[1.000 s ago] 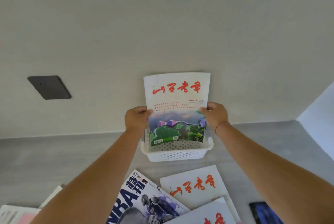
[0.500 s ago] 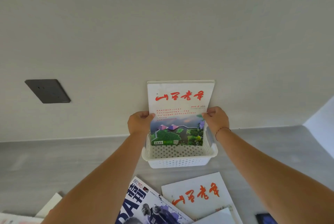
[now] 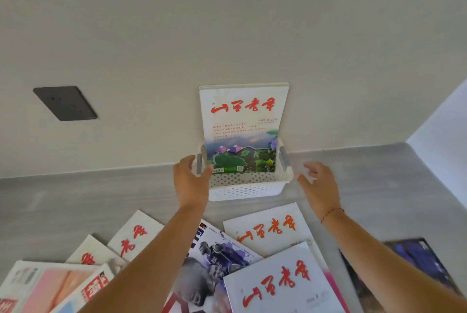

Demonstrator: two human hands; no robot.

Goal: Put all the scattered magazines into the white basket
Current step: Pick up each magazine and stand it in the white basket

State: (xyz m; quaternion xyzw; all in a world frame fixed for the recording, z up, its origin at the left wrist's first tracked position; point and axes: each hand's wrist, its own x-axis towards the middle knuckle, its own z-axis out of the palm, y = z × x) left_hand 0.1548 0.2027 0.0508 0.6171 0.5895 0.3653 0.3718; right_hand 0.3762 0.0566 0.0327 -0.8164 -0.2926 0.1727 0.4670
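Several magazines [image 3: 276, 285] lie overlapping on the grey bench [image 3: 75, 206] along the bottom of the frame, with a basketball issue [image 3: 217, 254] at centre between the forearms. Higher up, the left hand [image 3: 192, 181] hangs with its fingers loosely spread at the left end of the basket [image 3: 247, 190]. Whether the thumb touches the rim cannot be told. The right hand [image 3: 318, 186], blurred, is spread and empty just beside the right end. The basket sits at mid-frame by the wall [image 3: 227, 35]. One upright magazine [image 3: 243, 120] stands in it, mostly above the rim and leaning back on the wall.

With so little of it held by the low sides, it may slump or fold forward. A knock to the basket while loading the next one could tip it out.
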